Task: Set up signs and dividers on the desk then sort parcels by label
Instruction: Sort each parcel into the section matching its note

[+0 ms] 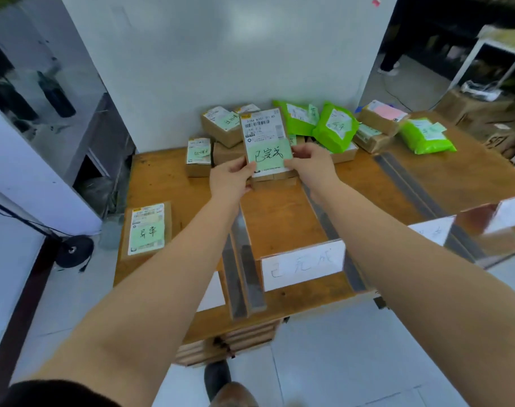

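Fingers (244, 174) of the left hand (229, 179) curl around the lower left edge of a flat brown parcel (266, 142), thumb on its face, while the fingers (297, 163) of the right hand (312, 163) clamp its lower right edge; both hands hold it up, tilted toward the camera, above the tabletop (279, 212). A white shipping label with a barcode covers the parcel's upper face, and a green note (269, 155) with dark handwriting sits between the two thumbs.

Just past the fingers, more parcels are piled against the white wall: small brown boxes (221, 124) with green notes to the far left, one small box (198, 157) standing just left of the left hand, and green plastic mailers (335, 130) to the far right. Further right lies another green mailer (426, 136) beside a brown box with a pink note (381, 116).

Below the hands, toward the person, two long divider strips (244, 259) run along the tabletop under the left forearm, and another strip (323, 218) runs under the right forearm. Between them, at the near edge, stands a white paper sign (303, 264) with handwriting, blurred. More white signs (430, 230) stand further right, with another divider (408, 183) beyond them.

Well to the left of the left forearm, one brown parcel with a green note (147, 229) lies flat alone near the tabletop's edge.
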Tool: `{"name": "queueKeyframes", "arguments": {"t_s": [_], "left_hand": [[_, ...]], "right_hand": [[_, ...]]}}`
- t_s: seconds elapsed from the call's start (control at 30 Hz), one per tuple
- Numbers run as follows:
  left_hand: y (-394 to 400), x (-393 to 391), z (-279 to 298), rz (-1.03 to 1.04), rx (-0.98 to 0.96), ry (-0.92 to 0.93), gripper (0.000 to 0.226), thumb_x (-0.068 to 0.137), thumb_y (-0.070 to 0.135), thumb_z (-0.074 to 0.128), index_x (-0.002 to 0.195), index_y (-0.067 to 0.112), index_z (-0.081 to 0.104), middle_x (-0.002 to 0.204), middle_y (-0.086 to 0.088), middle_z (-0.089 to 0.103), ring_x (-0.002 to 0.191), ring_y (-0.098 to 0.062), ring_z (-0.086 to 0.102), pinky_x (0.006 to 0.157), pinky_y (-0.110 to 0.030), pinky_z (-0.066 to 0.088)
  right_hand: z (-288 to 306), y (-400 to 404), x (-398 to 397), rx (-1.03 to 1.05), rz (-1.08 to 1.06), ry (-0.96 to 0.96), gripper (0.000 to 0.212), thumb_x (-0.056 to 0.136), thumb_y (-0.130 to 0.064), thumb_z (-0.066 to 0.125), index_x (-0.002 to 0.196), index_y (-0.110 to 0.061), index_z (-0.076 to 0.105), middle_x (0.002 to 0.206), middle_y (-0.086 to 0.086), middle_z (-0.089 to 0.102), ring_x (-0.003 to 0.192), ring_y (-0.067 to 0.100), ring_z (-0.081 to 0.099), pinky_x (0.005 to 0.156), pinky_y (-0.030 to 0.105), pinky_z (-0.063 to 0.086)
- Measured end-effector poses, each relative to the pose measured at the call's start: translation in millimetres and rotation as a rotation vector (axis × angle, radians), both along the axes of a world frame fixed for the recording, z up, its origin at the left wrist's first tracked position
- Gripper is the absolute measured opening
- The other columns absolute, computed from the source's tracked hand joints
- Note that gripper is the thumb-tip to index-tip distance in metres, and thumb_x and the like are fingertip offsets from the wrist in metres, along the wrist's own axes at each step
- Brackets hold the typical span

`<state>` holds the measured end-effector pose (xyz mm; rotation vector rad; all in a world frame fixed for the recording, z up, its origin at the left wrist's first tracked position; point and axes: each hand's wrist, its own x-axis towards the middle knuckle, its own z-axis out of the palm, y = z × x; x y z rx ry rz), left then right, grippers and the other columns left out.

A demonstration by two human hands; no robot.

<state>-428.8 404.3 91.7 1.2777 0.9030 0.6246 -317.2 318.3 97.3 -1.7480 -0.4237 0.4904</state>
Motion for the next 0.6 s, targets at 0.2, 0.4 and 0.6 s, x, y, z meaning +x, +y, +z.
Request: {"name": "queueKeyframes", "arguments": {"t_s": [0.2, 0.4, 0.6], "left_hand": [[-38.9, 18.6, -22.4, 0.008, -0.011, 0.108, 0.036, 0.088, 0.009, 0.062, 0.124, 0.006, 0.059, 0.117, -0.009, 0.066, 0.093, -0.016, 0.062, 0.066, -0.02, 0.053], [-25.1, 44.9, -58.3, 0.03, -0.004, 0.283, 0.036, 0.088, 0.012, 0.063, 0.123, 0.007, 0.06, 0.119, -0.009, 0.066, 0.098, -0.023, 0.066, 0.072, -0.03, 0.057], [-13.9, 67.3, -85.1, -0.008, -0.048, 0.446, 0.036, 0.088, 0.004, 0.06, 0.124, -0.001, 0.055, 0.122, -0.016, 0.063, 0.103, -0.029, 0.064, 0.08, -0.037, 0.057]], "right_hand": [[-29.1, -34.3, 22.0, -0.134, 0.04, 0.007, 0.027, 0.082, 0.001, 0.062, 0.108, -0.007, 0.058, 0.108, 0.007, 0.064, 0.105, 0.024, 0.061, 0.094, 0.041, 0.051], [-66.4, -24.6, 47.6, -0.259, 0.102, 0.064, 0.026, 0.083, 0.001, 0.062, 0.105, -0.01, 0.054, 0.112, 0.009, 0.064, 0.098, 0.022, 0.06, 0.091, 0.039, 0.053], [-96.8, -6.9, 67.8, -0.427, 0.148, 0.052, 0.025, 0.084, -0.001, 0.061, 0.106, -0.011, 0.055, 0.118, 0.01, 0.064, 0.103, 0.024, 0.063, 0.084, 0.034, 0.055]]}}
